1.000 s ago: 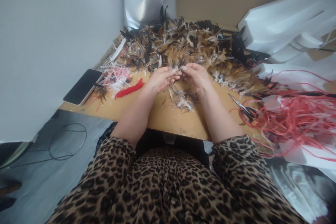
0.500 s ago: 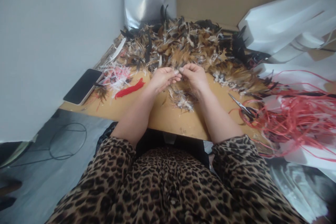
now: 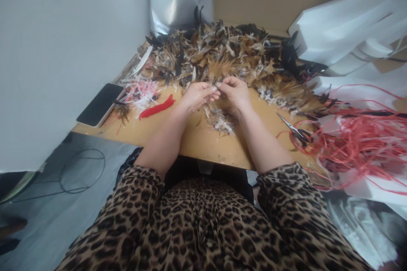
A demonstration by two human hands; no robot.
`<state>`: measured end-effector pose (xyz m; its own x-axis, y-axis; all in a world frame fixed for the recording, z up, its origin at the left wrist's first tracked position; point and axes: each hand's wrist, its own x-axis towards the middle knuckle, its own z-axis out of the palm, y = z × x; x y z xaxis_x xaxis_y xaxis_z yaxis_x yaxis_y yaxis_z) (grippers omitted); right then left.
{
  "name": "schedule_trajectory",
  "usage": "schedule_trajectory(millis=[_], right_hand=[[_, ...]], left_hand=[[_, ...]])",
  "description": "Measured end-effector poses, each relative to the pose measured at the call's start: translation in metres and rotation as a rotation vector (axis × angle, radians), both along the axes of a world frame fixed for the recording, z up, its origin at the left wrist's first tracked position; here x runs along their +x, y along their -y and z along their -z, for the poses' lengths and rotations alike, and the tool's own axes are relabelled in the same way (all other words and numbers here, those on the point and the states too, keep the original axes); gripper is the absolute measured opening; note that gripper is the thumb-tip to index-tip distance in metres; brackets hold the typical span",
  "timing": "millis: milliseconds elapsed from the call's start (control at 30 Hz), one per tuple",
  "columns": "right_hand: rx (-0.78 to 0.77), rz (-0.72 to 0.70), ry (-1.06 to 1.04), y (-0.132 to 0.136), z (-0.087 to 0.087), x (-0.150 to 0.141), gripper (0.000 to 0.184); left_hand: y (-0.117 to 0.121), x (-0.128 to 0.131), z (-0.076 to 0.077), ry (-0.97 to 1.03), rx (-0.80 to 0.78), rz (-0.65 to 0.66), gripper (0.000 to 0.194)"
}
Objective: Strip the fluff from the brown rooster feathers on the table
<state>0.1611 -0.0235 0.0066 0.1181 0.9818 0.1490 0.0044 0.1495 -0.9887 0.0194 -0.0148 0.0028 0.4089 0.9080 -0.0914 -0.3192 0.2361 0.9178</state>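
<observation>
My left hand (image 3: 199,95) and my right hand (image 3: 234,92) meet over the front of the table, thumbs and forefingers pinched tip to tip. A tuft of brown feathers (image 3: 219,70) fans out just beyond the fingertips, its base hidden in the pinch. Behind it spreads a large heap of brown, black and white feathers (image 3: 197,53). Below the hands lies a small pile of pale, fluffy feathers (image 3: 222,123). To the left of my left hand is a bundle of red thread (image 3: 157,107).
A phone (image 3: 101,105) lies at the table's left edge beside pink and white strips (image 3: 143,92). Scissors (image 3: 297,129) rest at the right, near tangled red strips (image 3: 359,148). A silver bag (image 3: 182,0) stands at the back.
My right fingertips have shifted very slightly against the left ones. The rest looks the same.
</observation>
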Motion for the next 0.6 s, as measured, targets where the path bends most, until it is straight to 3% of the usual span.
schedule_trajectory(millis=[233, 300, 433, 600], right_hand=[[-0.019, -0.046, 0.053, 0.000, -0.001, 0.006, 0.025], [-0.020, -0.114, 0.222, -0.002, -0.001, 0.017, 0.023], [-0.016, -0.214, 0.764, -0.001, -0.003, 0.037, 0.009], [-0.016, -0.224, 1.284, 0.009, -0.015, 0.030, 0.008]], left_hand=[[0.000, -0.003, -0.006, -0.026, 0.003, -0.074, 0.013], [-0.002, -0.006, -0.007, -0.013, -0.008, -0.134, 0.013], [-0.004, -0.010, -0.009, -0.012, -0.025, -0.214, 0.011], [-0.004, -0.009, -0.009, -0.018, -0.034, -0.219, 0.011]])
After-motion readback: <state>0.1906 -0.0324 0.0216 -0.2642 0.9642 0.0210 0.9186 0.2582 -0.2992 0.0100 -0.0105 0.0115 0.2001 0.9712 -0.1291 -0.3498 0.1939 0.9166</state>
